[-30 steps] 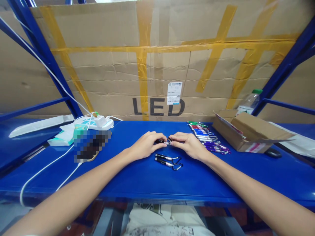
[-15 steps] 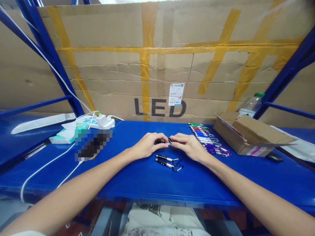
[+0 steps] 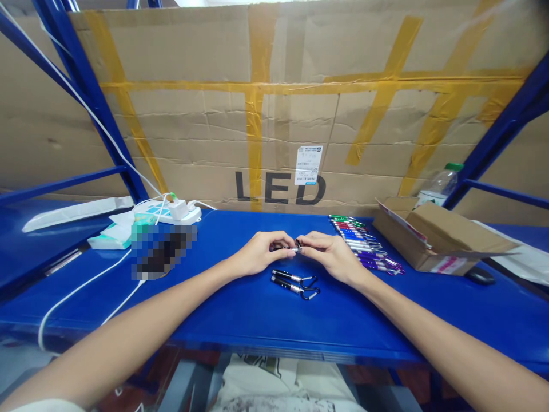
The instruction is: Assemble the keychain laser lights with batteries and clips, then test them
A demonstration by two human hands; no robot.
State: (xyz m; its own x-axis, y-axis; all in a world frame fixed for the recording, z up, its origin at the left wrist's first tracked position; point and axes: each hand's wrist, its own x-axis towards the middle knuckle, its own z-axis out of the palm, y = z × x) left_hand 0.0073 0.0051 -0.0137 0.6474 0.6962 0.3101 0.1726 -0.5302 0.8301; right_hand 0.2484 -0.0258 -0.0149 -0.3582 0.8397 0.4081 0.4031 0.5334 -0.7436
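Note:
My left hand (image 3: 257, 253) and my right hand (image 3: 330, 253) meet at the middle of the blue table (image 3: 257, 309). Both pinch one small black keychain flashlight (image 3: 288, 247) between their fingertips, the left on its body, the right on its silver end. Just in front of the hands lie two more black keychain flashlights (image 3: 295, 283) with carabiner clips, side by side on the table. To the right of my right hand is a neat row of several coloured keychain flashlights (image 3: 362, 243).
An open cardboard box (image 3: 437, 237) and a plastic bottle (image 3: 440, 182) stand at the right. A white power strip (image 3: 169, 213) with cables, tissue packs (image 3: 111, 236) and a blurred-out object sit at the left. A big taped "LED" carton (image 3: 278, 114) forms the back wall.
The hands stay together on the small flashlight; the fingers have shifted slightly on it. The view has drifted a little.

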